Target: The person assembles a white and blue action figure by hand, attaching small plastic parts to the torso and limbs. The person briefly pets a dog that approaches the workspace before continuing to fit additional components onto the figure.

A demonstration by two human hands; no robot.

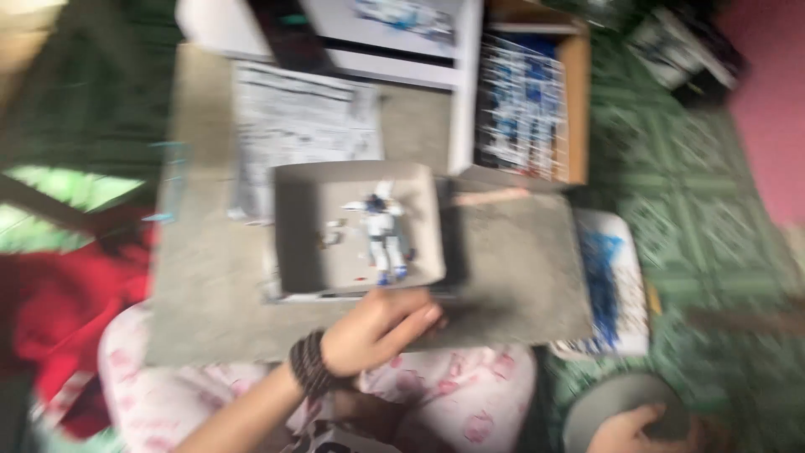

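The whole view is motion-blurred. A shallow grey cardboard tray (302, 243) lies on a grey board (511, 268) over my lap. In the tray lies a small white and blue robot model (384, 235) with a few loose small parts beside it. My left hand (377, 331), with a dark braided bracelet on the wrist, grips the near rim of the tray. At the bottom right corner my right hand (633, 429) lies over a grey round bowl-like thing (599, 403) on the floor, with its fingers curled on the rim.
A printed instruction sheet (302, 126) lies beyond the tray. An open box of white and blue plastic part frames (524, 109) stands at the back right. A bag of blue parts (608, 285) lies right of the board. Red cloth (67, 310) is at left; the floor (704, 218) is green and patterned.
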